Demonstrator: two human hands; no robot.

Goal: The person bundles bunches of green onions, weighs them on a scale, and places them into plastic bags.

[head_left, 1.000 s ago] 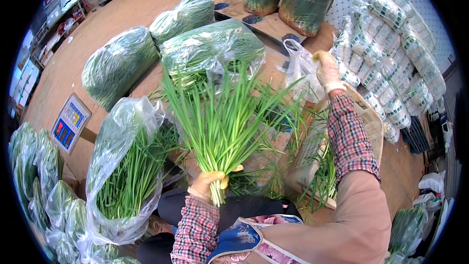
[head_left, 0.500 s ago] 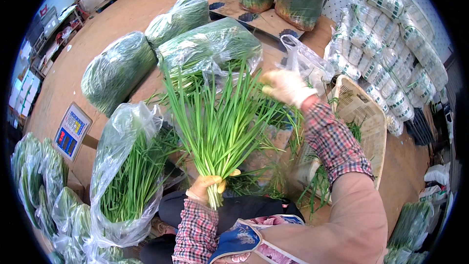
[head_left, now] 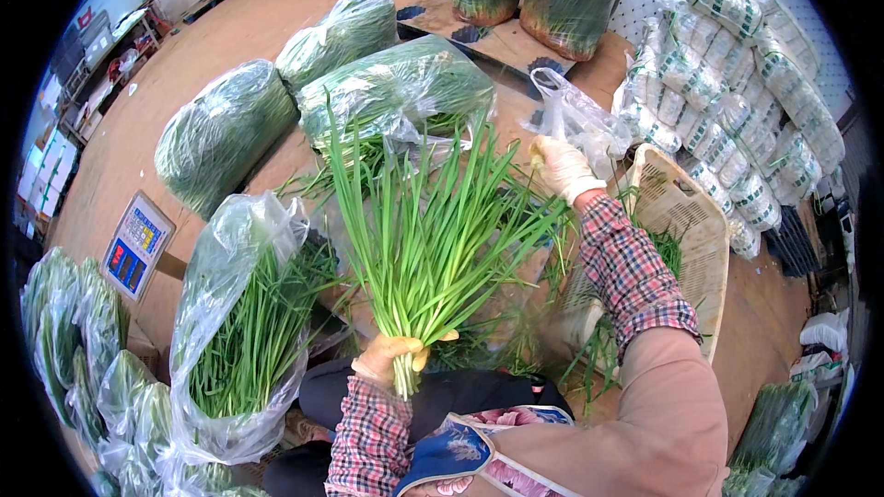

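A fanned bunch of garlic chives (head_left: 433,248) stands upright in front of me, pale stem ends down and green leaves spreading upward. My left hand (head_left: 391,359), in a light glove with yellowish fingers, is wrapped round the bunch just above the stem ends. Off to the right of the leaf tips is my right hand (head_left: 564,170), gloved alike, its fingers curled together; whatever they may pinch is too small to make out. To the left, an open clear plastic bag (head_left: 207,313) holds more chives. Loose leaves lie beneath the bunch.
Full bags of chives (head_left: 226,133) lie beyond the work spot. A digital scale (head_left: 138,244) stands at left. At right a cream plastic crate (head_left: 691,212) holds scraps, beside a crumpled clear bag (head_left: 589,124). White wrapped packs (head_left: 737,101) are stacked behind it.
My right hand has moved a little right, away from the leaf tips, and its fingers have curled. The leaves lean more to the right; the left hand keeps its grip.
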